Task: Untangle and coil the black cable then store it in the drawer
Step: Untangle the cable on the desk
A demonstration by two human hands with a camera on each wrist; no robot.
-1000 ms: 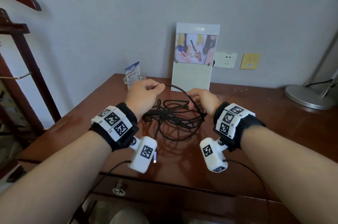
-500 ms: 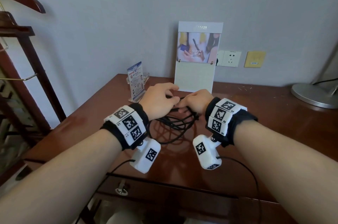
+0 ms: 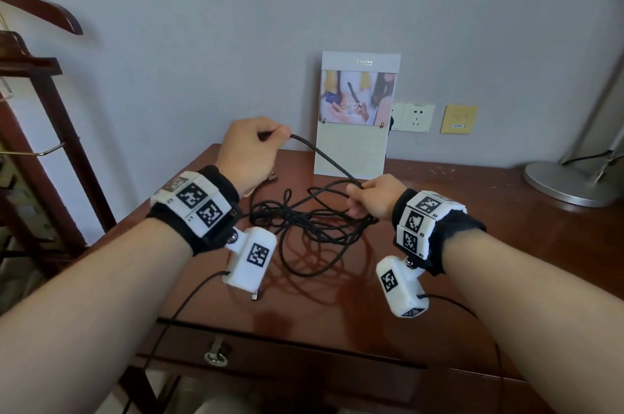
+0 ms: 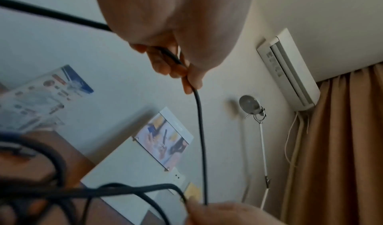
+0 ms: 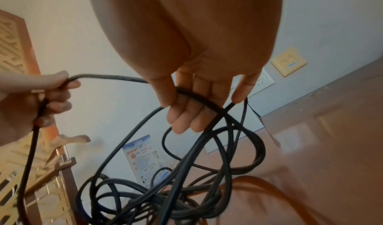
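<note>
A black cable point(image 3: 314, 221) lies in a tangled heap on the brown desk point(image 3: 472, 244). My left hand point(image 3: 250, 150) is raised above the desk's left side and pinches one strand of the cable point(image 4: 199, 130), with fingers curled round it. From there the strand runs down to my right hand point(image 3: 371, 197), which grips the cable point(image 5: 199, 97) between thumb and curled fingers just above the heap. Loops hang from the right hand into the tangle point(image 5: 165, 195). Below the desk's front edge is the drawer point(image 3: 270, 356) with a ring pull, standing slightly open.
A white display stand point(image 3: 354, 116) with a photo leans at the wall behind the heap. A small leaflet stand point(image 5: 143, 159) sits at the back left. A lamp base point(image 3: 570, 184) rests at the far right. A wooden rack point(image 3: 40, 129) stands left of the desk.
Half a second ago both hands were close together over the heap. Now the left hand has risen up and left, drawing a strand out taut, and the right hand has shifted right.
</note>
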